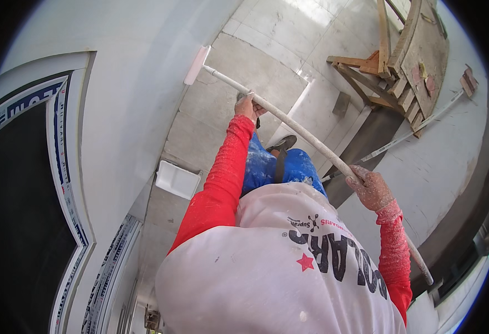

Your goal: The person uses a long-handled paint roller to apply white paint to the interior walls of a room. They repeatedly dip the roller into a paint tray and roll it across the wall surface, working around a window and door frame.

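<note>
A paint roller on a long whitish pole (pixel 305 135) runs diagonally in front of me. Its pale pinkish-white roller head (pixel 197 65) lies along the white wall (pixel 144 72) on the left. My left hand (pixel 248 107) is closed around the pole not far below the head. Farther back on the pole, my right hand (pixel 371 188) grips it, dusted with white. The tail end of the pole passes behind my right forearm and shows again at the lower right.
A white paint tray (pixel 177 179) sits on the tiled floor (pixel 205 119) near the left wall. Far right stands a wooden trestle (pixel 389 67) bearing planks. Another pole (pixel 422 127) with a flat head slants beside it. A dark window (pixel 27 206) with taped frame is at left.
</note>
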`<state>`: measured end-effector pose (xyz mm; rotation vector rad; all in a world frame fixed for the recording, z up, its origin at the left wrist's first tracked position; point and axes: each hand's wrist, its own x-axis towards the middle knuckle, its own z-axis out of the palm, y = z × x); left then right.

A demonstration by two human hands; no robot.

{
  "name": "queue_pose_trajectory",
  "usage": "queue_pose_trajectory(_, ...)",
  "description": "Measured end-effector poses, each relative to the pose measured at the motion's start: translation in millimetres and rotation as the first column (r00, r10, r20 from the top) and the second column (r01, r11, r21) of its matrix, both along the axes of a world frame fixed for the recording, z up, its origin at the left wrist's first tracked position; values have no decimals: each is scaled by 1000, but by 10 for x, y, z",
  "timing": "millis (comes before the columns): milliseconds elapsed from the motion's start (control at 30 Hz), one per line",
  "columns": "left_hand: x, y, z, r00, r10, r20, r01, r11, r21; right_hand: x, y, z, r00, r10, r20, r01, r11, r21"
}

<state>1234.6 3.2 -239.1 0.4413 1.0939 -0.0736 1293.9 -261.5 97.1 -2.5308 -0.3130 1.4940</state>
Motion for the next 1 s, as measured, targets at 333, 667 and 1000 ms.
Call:
queue_pose_trajectory(333,-422,-473,2417,911,-65,407,77,997,-13,-283,-979,2227,978,-206,21,207,976,-71)
queue_pose_trajectory(667,-347,-422,230,989,-56,136,40,993,114,-377,-942,-75,994,77,74,-85,990,109)
queue_pose_trajectory(1000,-674,-480,-837,988,-86,-126,104,983,150,-898,-573,-775,991,129,35,-128,991,-28)
